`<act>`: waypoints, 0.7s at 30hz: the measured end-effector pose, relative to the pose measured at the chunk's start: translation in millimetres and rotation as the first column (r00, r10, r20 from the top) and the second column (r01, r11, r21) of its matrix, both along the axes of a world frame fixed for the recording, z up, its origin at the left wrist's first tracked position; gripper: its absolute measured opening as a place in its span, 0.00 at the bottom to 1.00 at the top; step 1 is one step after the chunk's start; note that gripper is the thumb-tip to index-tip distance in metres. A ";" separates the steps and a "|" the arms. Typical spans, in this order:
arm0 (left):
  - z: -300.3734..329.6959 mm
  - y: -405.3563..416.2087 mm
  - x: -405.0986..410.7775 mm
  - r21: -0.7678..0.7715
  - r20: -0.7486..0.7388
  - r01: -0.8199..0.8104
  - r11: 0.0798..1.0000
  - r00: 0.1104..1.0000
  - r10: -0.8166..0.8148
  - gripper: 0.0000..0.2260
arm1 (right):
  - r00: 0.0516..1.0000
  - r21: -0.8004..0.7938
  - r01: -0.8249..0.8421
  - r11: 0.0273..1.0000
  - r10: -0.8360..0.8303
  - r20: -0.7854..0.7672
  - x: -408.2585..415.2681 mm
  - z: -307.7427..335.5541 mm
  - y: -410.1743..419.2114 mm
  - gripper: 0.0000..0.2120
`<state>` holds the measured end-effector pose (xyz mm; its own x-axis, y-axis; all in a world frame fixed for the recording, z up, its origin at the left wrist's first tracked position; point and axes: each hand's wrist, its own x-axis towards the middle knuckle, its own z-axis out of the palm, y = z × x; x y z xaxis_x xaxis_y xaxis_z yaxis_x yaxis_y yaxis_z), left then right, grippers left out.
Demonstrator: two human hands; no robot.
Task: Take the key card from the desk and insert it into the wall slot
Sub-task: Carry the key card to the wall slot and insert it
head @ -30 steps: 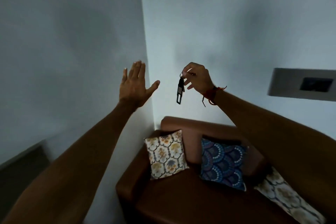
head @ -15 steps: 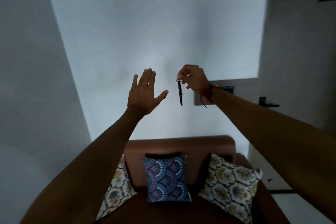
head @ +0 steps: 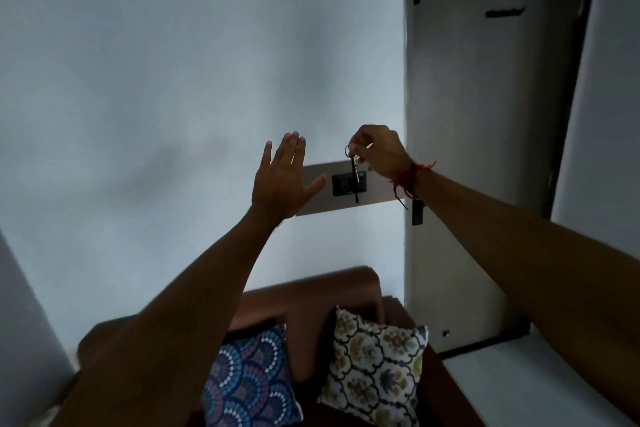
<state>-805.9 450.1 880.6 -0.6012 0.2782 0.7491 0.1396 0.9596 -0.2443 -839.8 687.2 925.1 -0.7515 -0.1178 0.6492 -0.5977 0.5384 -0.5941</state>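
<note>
Right hand [head: 379, 152] is pinching the keyring so the key card [head: 355, 180] hangs edge-on, just under the fingers, lined up with the wall slot [head: 348, 184]. Left hand [head: 282, 180] is spread open, empty, probably steadying.

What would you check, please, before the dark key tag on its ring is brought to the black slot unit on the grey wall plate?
1. Grip: the right hand pinches the metal ring with the thin dark key tag hanging below it. Ok.
2. Target in view: the black slot unit on the grey rectangular wall plate is visible. Ok.
3. Path: the open left hand covers the plate's left end, not the slot unit. Ok.
4. Tag orientation: it hangs edge-on; whether it matches the slot, cannot tell.
5. Slot opening: too dim to see. Cannot tell.
6. Tag inserted: not yet, it hangs free. Not ok.
</note>
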 end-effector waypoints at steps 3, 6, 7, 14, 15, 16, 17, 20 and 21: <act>-7.1 21.0 -47.5 0.006 -0.010 0.017 1.000 1.000 -0.017 0.41 | 0.998 0.077 0.062 0.995 -0.060 -0.032 -34.3 -4.3 22.1 0.04; -11.5 37.0 -95.9 0.027 -0.002 0.031 0.999 1.000 -0.031 0.40 | 0.994 0.150 0.099 0.984 -0.091 -0.059 -71.3 -1.4 39.4 0.04; -12.7 40.2 -114.0 0.036 -0.003 0.034 0.999 0.999 -0.034 0.40 | 0.993 0.170 0.105 0.980 -0.096 -0.063 -85.4 1.6 43.1 0.05; -9.3 47.4 -232.1 0.127 -0.018 0.039 0.991 0.999 -0.037 0.41 | 0.990 0.201 0.127 0.971 -0.111 -0.088 -191.7 17.0 50.5 0.05; -8.4 47.3 -245.7 0.136 -0.012 0.037 0.990 0.999 -0.036 0.41 | 0.990 0.197 0.128 0.972 -0.112 -0.089 -204.4 16.3 50.3 0.05; -7.5 47.4 -260.8 0.137 -0.006 0.035 0.990 0.999 -0.035 0.41 | 0.990 0.194 0.123 0.973 -0.109 -0.085 -218.6 15.3 50.9 0.05; -7.2 47.7 -275.0 0.132 -0.004 0.031 0.991 1.000 -0.030 0.41 | 0.992 0.193 0.116 0.974 -0.102 -0.080 -232.3 13.6 51.7 0.05; -10.8 50.3 -310.1 0.116 -0.024 0.032 0.993 0.999 -0.029 0.41 | 0.993 0.202 0.113 0.973 -0.102 -0.061 -269.9 5.0 54.0 0.05; -13.5 52.5 -320.1 0.115 -0.023 0.030 0.993 0.999 -0.028 0.41 | 0.993 0.200 0.116 0.973 -0.108 -0.053 -281.9 1.3 55.2 0.05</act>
